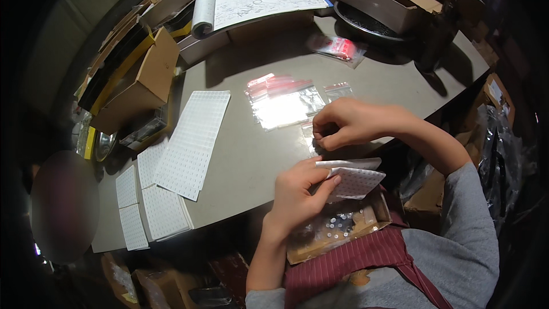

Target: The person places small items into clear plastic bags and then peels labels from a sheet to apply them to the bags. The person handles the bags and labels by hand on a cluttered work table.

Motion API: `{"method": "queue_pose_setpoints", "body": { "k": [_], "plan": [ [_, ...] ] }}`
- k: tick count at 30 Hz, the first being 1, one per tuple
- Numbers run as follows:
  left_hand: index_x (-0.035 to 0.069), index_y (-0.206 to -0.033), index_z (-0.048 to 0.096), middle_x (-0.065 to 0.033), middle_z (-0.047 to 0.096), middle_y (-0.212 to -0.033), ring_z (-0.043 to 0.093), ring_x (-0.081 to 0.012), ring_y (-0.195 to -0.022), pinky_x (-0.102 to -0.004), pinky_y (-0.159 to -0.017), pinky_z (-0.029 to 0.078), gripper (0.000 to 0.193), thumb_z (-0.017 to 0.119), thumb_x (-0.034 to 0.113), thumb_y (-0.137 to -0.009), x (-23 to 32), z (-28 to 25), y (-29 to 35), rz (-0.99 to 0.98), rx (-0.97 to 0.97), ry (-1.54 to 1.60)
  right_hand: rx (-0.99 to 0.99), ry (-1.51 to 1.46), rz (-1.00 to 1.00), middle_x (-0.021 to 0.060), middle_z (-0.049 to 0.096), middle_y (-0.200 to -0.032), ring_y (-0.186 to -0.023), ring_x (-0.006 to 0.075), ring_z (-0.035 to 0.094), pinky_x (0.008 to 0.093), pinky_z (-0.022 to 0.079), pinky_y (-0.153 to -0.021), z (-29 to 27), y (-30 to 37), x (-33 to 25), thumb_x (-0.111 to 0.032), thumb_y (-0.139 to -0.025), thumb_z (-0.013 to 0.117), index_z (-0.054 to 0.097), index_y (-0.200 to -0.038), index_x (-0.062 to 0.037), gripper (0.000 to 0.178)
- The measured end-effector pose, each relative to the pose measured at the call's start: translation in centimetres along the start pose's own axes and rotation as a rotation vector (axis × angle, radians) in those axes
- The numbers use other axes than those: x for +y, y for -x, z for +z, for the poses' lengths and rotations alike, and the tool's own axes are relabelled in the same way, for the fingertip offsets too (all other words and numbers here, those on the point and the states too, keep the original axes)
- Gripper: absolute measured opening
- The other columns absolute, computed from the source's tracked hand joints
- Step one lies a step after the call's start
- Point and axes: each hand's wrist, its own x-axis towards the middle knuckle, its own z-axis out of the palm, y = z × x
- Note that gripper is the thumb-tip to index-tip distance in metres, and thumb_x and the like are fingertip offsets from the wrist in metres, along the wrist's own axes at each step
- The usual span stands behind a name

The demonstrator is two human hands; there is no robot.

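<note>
My left hand grips a folded white sheet of small labels, thumb on top, above an open cardboard box at my lap. Small round white pieces lie in that box. Just beyond the sheet, my right hand is closed in a pinch over the table's near edge; whatever its fingertips hold is too small or hidden to make out. Beside it on the table lies a spread of clear zip bags with red strips, shiny with glare. Another small clear bag sits partly behind the right hand.
More label sheets lie on the grey table at left, with smaller stacks near its edge. Cardboard boxes line the left and far sides. A red-and-clear packet and a dark round tray are farther back.
</note>
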Motion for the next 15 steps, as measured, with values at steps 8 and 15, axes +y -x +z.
{"method": "queue_pose_setpoints", "body": {
  "k": [8,15],
  "plan": [
    [0.001,-0.089,0.075,-0.0165,0.071,-0.081,0.07,-0.0287,-0.084,-0.0332,-0.071,0.054,0.011,0.076,0.01,-0.082,0.9,-1.0,0.5,0.004,-0.094,0.075,0.054,0.347,0.046,0.0184,0.069,-0.086,-0.084,0.0357,0.068,0.0441,0.051,-0.073,0.8,-0.5,1.9,-0.024,-0.084,0.075,0.065,-0.098,0.0004,0.03],
    [-0.008,-0.091,0.073,-0.0102,0.071,-0.078,0.062,-0.0142,-0.069,-0.0297,-0.063,0.047,0.016,0.075,0.004,-0.082,2.8,-4.3,3.5,-0.145,0.148,0.51,-0.279,0.19,-0.114,0.0166,0.067,-0.093,-0.092,0.0345,0.067,0.0441,0.052,-0.077,2.5,4.3,0.8,-0.024,-0.089,0.071,0.061,-0.108,-0.0025,0.03]
  ]
}}
